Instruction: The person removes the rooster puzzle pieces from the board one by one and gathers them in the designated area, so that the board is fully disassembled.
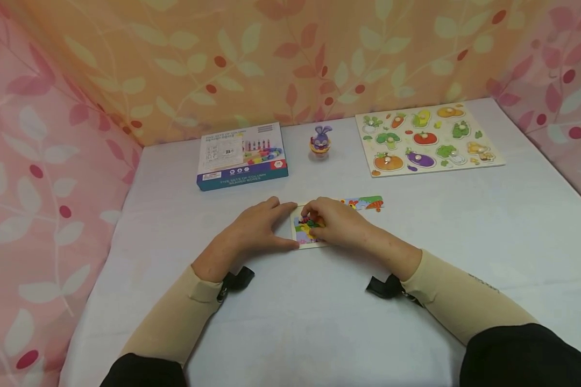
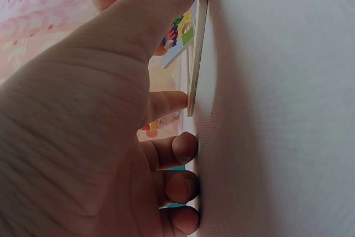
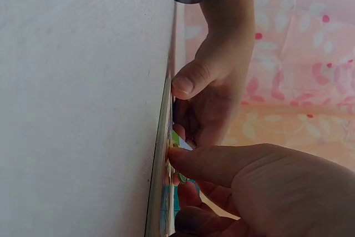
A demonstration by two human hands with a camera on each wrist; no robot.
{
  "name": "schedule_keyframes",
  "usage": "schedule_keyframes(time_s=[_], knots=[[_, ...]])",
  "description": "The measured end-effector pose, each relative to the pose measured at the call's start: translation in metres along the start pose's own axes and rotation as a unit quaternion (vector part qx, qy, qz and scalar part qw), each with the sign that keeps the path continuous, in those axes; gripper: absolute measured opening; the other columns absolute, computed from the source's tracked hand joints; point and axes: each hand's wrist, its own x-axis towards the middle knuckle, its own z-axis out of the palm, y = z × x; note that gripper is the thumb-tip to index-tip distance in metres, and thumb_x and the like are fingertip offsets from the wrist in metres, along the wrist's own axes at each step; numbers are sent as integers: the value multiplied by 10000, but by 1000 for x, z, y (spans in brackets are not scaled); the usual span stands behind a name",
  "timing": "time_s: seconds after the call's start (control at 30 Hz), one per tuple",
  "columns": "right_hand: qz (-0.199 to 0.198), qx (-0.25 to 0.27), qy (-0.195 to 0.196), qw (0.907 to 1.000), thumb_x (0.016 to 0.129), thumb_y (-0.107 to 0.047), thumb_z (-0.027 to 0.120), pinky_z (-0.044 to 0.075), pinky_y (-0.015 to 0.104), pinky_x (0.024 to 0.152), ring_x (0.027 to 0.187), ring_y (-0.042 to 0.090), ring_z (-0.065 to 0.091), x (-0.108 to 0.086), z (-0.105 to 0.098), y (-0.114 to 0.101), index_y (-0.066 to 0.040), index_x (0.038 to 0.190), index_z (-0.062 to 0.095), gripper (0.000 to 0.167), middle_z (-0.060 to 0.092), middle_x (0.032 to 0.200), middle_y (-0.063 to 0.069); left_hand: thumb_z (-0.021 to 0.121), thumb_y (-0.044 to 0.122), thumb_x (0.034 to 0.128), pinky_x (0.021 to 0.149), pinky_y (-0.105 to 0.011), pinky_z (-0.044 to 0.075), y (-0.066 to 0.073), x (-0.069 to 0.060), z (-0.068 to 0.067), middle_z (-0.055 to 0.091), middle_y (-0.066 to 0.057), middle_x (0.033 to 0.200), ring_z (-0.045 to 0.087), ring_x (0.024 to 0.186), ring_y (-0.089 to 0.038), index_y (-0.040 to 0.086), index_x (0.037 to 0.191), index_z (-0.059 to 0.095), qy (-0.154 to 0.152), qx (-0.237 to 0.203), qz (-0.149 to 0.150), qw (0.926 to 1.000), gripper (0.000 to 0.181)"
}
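A small picture board with a pale rim (image 1: 312, 246) lies flat on the table between the two hands. The left hand (image 1: 256, 228) touches its left side, thumb at the near corner and index finger at the far one; in the left wrist view its other fingertips rest on the cloth. Above the board, the right hand (image 1: 344, 224) pinches a colourful picture piece (image 2: 179, 33), which is tilted in the left wrist view. In the right wrist view the right thumb (image 3: 194, 159) is close to the board's surface, and much of the piece is hidden by fingers.
Behind the right hand lies a colourful strip (image 1: 372, 202), partly covered. Farther back are a boxed set (image 1: 242, 156), a purple rabbit figure (image 1: 320, 141) and a vegetable puzzle board (image 1: 428, 141). Patterned curtains (image 1: 184, 70) stand behind and at both sides of the white-covered table.
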Motion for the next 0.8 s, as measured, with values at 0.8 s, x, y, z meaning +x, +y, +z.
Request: schedule_keyframes(time_s=[0.8], knots=[[-427, 243, 277, 9984, 921, -144, 780, 476, 346, 788, 896, 158, 594, -1, 0, 8, -138, 1249, 747, 330, 674, 1021, -22, 726, 773, 754, 832, -360, 476, 1, 0, -1, 507, 25, 1140, 515, 965, -176, 306, 1574, 419, -34, 69, 35, 10000, 992]])
